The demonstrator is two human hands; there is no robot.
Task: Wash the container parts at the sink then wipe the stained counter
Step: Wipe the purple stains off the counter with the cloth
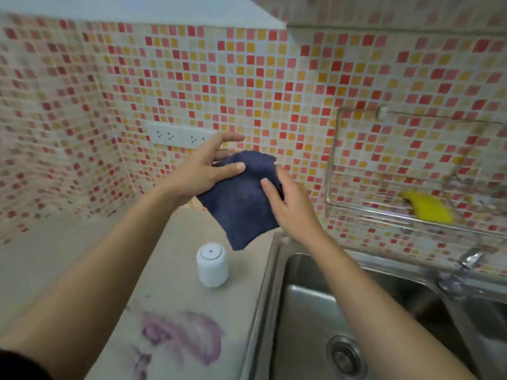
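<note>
1. While both hands hold it up in front of the tiled wall, the dark blue cloth (241,198) hangs in the air above the back of the table (170,283), over the strip just left of the sink (310,311); its long axis runs from upper right to lower left, with the loose corner pointing down.
2. The left hand (200,171) pinches the cloth's upper left edge, thumb on the near face and fingers (233,138) curled behind the top (the index finger is stretched out, not clamped).
3. The right hand (288,198) presses on the cloth's right side with its fingers (267,185) bent over the fabric, so both hands are grasping the cloth.
4. A small white container (212,267) stands upright on the table directly under the hanging corner, close to the sink's left rim.
5. The purple stain (186,335) lies on the table near its front edge, below and toward the person from the cloth, left of the sink.
6. Judging by position, the left hand is nearer the stain, so the wipe probably means lowering the cloth toward the front edge, past the container.
7. A yellow sponge (430,208) sits in the wall rack (340,160) above the sink.
</note>
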